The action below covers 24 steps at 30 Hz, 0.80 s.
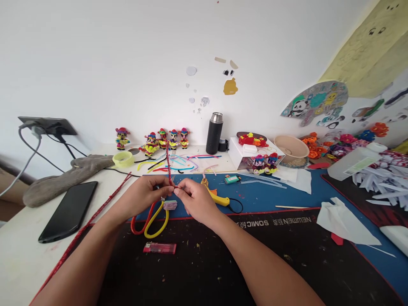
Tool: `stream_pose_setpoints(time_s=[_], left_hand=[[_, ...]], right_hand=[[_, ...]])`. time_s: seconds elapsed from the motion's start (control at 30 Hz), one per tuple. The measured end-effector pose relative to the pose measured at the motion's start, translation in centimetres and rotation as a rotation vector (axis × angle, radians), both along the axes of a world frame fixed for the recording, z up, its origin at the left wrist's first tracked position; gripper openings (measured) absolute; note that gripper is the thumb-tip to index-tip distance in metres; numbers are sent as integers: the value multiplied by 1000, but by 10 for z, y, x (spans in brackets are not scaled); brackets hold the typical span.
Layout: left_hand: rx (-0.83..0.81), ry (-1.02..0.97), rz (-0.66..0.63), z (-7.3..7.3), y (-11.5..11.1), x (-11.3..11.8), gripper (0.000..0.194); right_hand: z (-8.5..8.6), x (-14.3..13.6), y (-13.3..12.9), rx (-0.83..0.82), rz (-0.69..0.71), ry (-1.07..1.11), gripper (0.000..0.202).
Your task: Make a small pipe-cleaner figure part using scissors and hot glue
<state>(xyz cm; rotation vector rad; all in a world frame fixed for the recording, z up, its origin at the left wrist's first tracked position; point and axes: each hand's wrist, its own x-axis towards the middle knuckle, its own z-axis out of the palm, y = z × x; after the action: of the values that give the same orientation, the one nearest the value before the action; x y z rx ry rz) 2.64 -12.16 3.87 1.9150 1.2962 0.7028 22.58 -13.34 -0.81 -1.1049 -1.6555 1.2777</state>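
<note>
Both hands are up over the near part of the counter (pixel 25 259), meeting fingertip to fingertip: the left hand (pixel 152 193) has its grip pinched on a dark red fuzzy stem (pixel 169 165), which rises upright from the fingers, and the right hand (pixel 194 199) is right there too, thumb and finger pressed together on the stem's lower end. Just below them, scissors (pixel 157 223) show one red and one yellow handle, a small pale block (pixel 170 205) lying by the loops. Nearer still, a pink lighter (pixel 160 248) rests on the black mat (pixel 197 272). Over by the right hand, there's a yellow-handled tool (pixel 219 199) on the blue mat (pixel 267 195). Out left, a black phone (pixel 68 211) lies beside long red stems (pixel 73 244). And at the back, little colorful figures (pixel 151 144) stand along the wall, a black flask (pixel 214 134) upright to their right.
</note>
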Motion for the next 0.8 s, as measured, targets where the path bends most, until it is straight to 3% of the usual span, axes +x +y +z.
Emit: stream_pose_setpoints(time_s=[0.23,0.53,0.8], left_hand=[[-72,-202,20,5,-2,10,42],[-242,-606,141,-18,0,26,40],[-255,-582,127,-14,0,24,38]], right_hand=[[-1,-3,0,-12,-40,108,18],[-2,-6,0,-23,-81,252,21],[0,-3,1,-13,-76,264,20]])
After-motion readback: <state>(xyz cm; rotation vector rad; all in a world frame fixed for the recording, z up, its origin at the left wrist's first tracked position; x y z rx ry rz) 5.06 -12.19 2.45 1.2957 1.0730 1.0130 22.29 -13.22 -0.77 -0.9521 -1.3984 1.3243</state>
